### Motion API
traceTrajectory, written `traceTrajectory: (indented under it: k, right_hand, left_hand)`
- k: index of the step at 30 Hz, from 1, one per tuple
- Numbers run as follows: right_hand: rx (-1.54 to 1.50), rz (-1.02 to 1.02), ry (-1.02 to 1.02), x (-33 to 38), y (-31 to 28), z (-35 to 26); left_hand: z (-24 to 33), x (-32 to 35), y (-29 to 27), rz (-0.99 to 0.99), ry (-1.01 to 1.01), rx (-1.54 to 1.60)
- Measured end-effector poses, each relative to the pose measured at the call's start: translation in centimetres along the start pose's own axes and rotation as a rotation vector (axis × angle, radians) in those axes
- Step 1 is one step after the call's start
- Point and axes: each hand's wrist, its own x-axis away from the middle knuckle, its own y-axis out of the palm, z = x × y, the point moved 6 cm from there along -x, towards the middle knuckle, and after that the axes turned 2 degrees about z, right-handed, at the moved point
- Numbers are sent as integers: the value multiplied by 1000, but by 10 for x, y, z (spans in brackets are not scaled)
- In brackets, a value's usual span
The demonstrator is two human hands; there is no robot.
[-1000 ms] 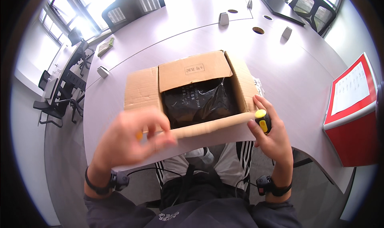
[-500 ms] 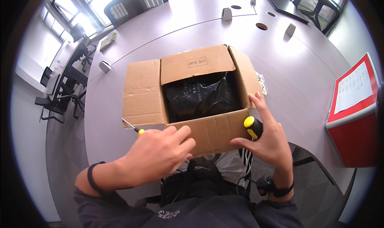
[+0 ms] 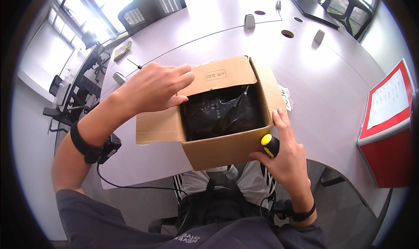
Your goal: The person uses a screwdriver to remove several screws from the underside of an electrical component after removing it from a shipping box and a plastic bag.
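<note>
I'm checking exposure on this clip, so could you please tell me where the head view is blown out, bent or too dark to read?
Head view: windows at upper left are blown out and glare washes the far table; table edges bend toward the rim; the black bag inside the cardboard box is too dark for detail; both hands look sharp.

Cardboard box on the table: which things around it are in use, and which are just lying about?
In use:
cardboard box
black bag inside it
left hand over the box
right hand holding a yellow-capped tool

Lying about:
red board
small grey blocks
screwdriver
</note>
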Motion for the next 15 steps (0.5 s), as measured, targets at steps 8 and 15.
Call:
traceTrajectory:
  k: [8, 15]
  right_hand:
    - [-12, -57, 29, -3, 0, -1]
    - [-7, -32, 27, -2, 2, 0]
  left_hand:
    - [-31, -16, -22, 254, 0, -315]
    - [-35, -41, 18, -9, -201, 183]
